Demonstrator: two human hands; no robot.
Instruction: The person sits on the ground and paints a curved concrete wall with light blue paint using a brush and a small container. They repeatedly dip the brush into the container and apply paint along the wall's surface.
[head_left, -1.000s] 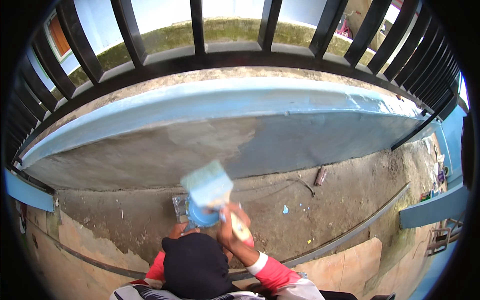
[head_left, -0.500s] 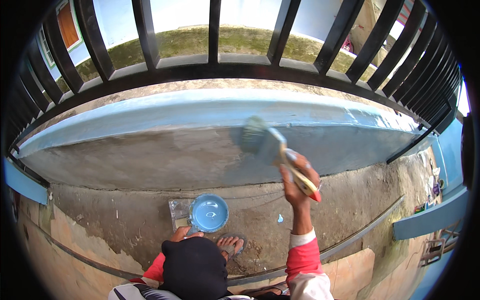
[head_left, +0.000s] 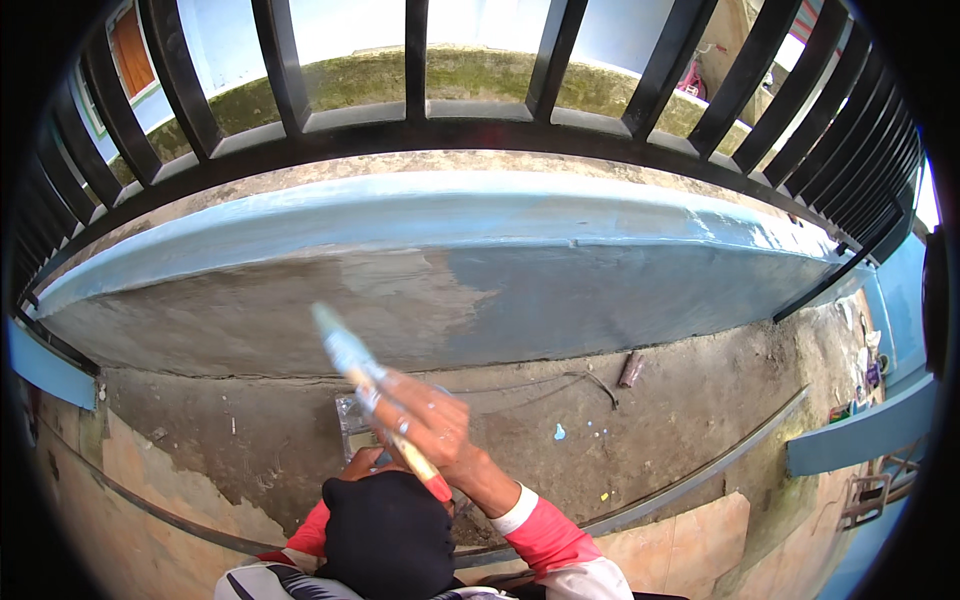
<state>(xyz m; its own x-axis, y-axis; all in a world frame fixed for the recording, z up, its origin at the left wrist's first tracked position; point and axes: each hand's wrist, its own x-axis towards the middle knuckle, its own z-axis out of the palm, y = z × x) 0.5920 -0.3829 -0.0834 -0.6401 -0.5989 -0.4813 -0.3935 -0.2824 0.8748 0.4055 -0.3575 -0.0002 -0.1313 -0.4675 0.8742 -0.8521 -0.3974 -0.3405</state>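
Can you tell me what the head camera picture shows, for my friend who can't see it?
A person's right hand holds a paintbrush wet with light blue paint, lifted in front of a low concrete wall that is partly painted blue. The left hand is low, near a clear container on the dirt ground, under a black metal fence.

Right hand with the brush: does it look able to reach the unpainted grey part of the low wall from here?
Probably yes. The right hand holds the paint-covered brush raised, its bristles toward the bare grey patch of the low concrete wall, with nothing between them.
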